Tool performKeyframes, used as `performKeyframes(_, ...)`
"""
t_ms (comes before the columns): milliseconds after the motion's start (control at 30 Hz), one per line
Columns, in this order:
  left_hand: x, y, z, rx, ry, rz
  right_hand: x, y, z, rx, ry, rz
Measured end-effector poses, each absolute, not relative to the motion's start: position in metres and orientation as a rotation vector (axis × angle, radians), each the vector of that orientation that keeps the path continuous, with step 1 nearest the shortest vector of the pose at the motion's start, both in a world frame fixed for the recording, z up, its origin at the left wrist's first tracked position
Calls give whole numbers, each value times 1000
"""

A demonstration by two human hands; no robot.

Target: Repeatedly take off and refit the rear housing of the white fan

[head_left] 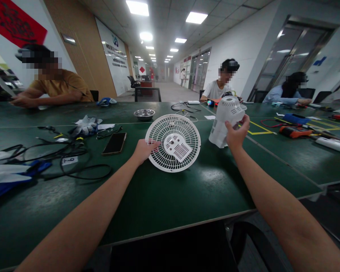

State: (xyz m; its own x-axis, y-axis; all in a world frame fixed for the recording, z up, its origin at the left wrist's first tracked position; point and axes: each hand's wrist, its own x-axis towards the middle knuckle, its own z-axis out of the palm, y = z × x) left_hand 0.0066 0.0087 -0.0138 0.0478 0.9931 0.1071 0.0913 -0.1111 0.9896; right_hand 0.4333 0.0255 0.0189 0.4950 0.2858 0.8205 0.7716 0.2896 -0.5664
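Observation:
My left hand (144, 151) grips the left rim of a round white fan grille (161, 160), thumb laid across its ribs. The grille is tipped up so that its slotted centre plate (179, 146) faces me. To the right, my right hand (238, 132) is closed around a white plastic housing (219, 130) with vent slots near its top. The housing stands nearly upright, apart from the grille. Behind the grille sits a shallow metal bowl (144, 114), and a thin cable (185, 107) lies past it.
A smartphone (115, 143), tangled black cables (70, 151) and grey gloves (86, 124) lie on the green table (170, 204) at left. An orange meter (294, 131) and a blue pouch (296, 118) rest at right. Several people sit around the table, including a person in white (218, 88).

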Motion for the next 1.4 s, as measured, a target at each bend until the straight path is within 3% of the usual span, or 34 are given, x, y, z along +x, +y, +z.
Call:
performKeyframes(200,9,6,-12,1368,1173,1229,400,6,32,-1124,-1225,-464)
performKeyframes(467,8,5,-11,1348,1168,1236,348,8,2,-1349,-1601,-48)
performKeyframes(667,9,5,-10,1324,1153,1233,349,19,-11,-1687,-1561,194)
performKeyframes(867,6,10,-15,1358,1149,1219,341,13,-10,-2047,-1637,124)
performKeyframes(1000,6,13,-18,1356,1142,1229,333,3,4,-1815,-1598,26)
performKeyframes(1067,7,12,-17,1344,1143,1239,327,-2,10,-1613,-1578,219)
performKeyframes(1267,8,7,-12,1342,1148,1234,291,-31,11,-1143,-1351,1578)
performKeyframes(1400,6,6,-12,1349,1165,1227,278,-44,12,-1061,-1173,1907)
